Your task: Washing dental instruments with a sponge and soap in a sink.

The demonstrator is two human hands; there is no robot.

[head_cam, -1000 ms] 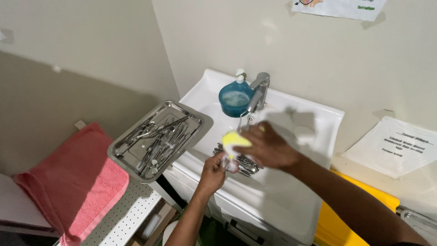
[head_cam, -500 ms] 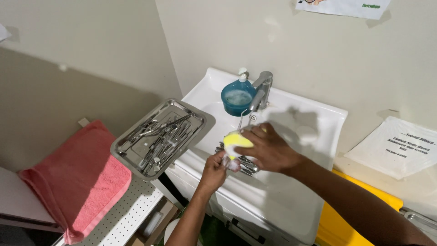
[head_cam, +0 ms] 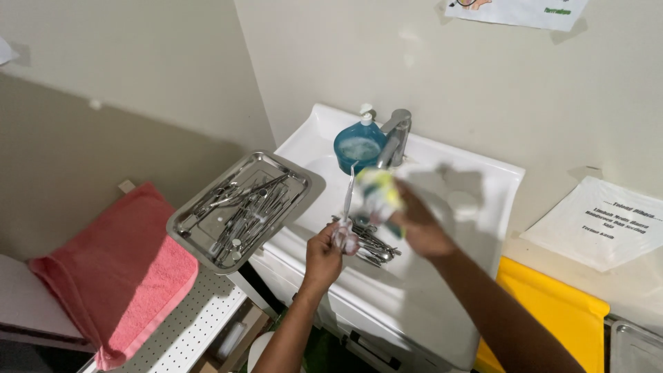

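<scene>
Right, I'm looking down at the white sink, and both hands are over its bowl. The left hand is closed around the ringed handles of a thin metal tool, which stands nearly upright, its tip pointing up toward the tap. The right hand is badly blurred, but I can see it gripping a yellow sponge, pressed right against the tool's upper shaft. Just below the two hands, more metal tools lie heaped in the bowl. A blue soap bottle sits on the sink's back rim, touching the tap's left side. A steel tray full of instruments overhangs the sink's left edge, tilted a little. Farther left of the sink lies a pink towel; to the sink's right, a yellow bin lid.
</scene>
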